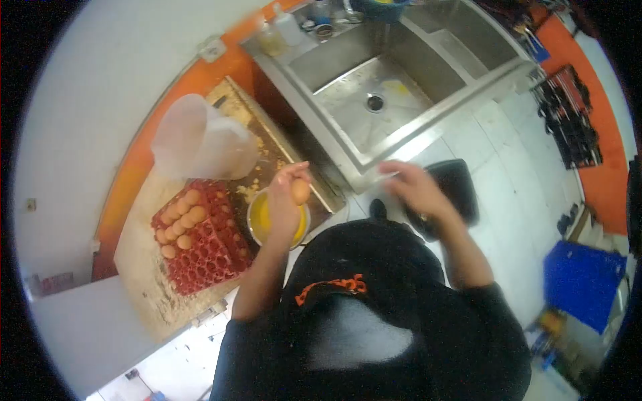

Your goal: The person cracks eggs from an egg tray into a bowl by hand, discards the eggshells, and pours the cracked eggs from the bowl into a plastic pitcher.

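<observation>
My left hand (287, 192) is closed around a brown egg (301, 192), above a bowl (250, 226) of yellow liquid egg at the table edge. Part of the bowl is hidden by my forearm. To the right, my right hand (416, 190) is over a black bin (461, 184). Its fingers are blurred, and a pale streak near the fingertips cannot be made out. A stack of red egg trays (207, 264) stands left of the bowl, with several brown eggs (179, 219) on its far left part.
A translucent plastic container (194, 140) stands behind the trays on the worn wooden table (137, 254). Beyond the table's right edge is a steel sink (334, 127) with bottles (287, 28) on its rim. A blue panel (583, 284) lies at right.
</observation>
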Available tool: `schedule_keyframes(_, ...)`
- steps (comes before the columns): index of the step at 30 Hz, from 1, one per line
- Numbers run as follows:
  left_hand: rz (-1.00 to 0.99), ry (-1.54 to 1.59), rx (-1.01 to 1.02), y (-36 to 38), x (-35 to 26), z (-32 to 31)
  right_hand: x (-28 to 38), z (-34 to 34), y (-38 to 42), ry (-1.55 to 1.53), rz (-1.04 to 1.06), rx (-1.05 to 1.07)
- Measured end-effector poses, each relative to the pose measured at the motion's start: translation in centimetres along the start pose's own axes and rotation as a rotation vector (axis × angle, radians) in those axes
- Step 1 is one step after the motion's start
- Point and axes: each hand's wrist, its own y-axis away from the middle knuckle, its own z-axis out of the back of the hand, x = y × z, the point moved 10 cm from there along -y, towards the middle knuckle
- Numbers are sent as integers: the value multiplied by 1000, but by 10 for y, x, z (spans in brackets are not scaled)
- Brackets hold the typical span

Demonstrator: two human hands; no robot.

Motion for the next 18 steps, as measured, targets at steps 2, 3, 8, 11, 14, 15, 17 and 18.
schedule_keyframes(2, -39, -31, -21, -3, -1, -5, 35, -75, -18, -522, -22, 214)
schedule_keyframes(3, -70, -43, -17, -2, -2, -10, 46, -101, -30, -638, -56, 249)
schedule_keyframes(8, -79, -90, -69, 16, 4, -15, 35, -155, -95, -588, 5, 310)
schedule_keyframes(11, -229, -422, -108, 28, -4, 21, 23, -136, -135, -42, 311, 33)
schedule_keyframes(14, -313, -595, -220, 48, -13, 53, 36, -137, -152, 300, 393, -5)
schedule_keyframes(15, -237, -578, -270, 56, -4, 65, 37, -143, -159, 359, 566, -57)
schedule_keyframes(17, -183, -637, -473, 67, 25, 85, 21, -160, -186, 411, 729, -49)
schedule_keyframes(18, -184, -564, -519, 69, 14, 93, 34, -166, -184, 497, 790, -60)
